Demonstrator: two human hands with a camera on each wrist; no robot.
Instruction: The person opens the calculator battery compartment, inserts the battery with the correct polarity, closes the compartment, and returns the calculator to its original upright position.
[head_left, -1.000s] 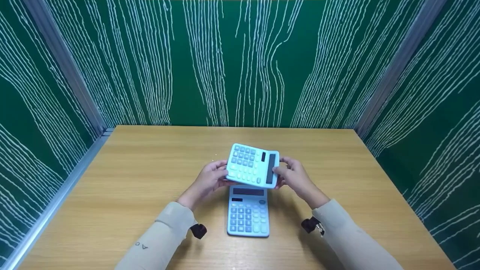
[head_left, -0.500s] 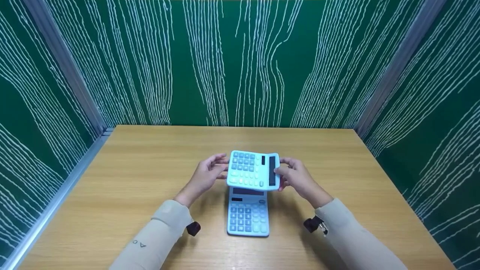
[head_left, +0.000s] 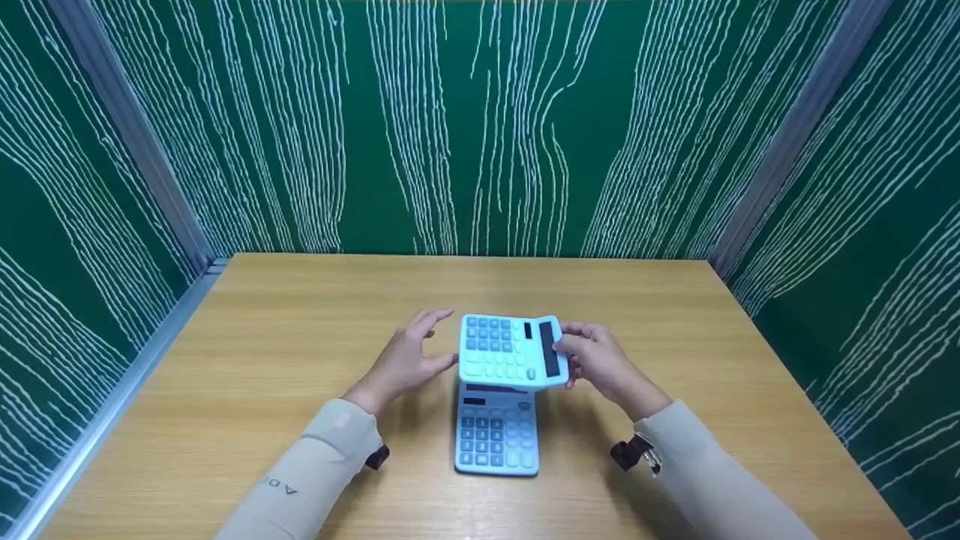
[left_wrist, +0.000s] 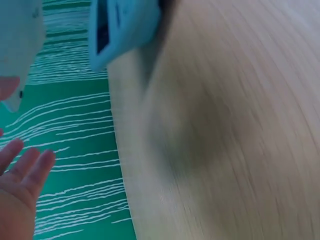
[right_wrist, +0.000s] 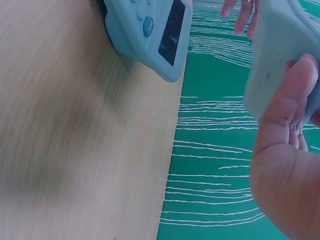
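Upper calculator (head_left: 495, 349) pinched at end by right hand (head_left: 598, 366); left hand (head_left: 402, 363) spread; drop onto lower calculator (head_left: 495, 439) is thus risked.

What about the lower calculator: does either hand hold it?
No, the lower calculator rests on the table, and neither the left hand nor the right hand touches it.

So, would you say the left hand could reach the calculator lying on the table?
Probably yes: the left hand looks open, and most of the lower calculator lies uncovered; the upper calculator in the right hand overhangs only the far end.
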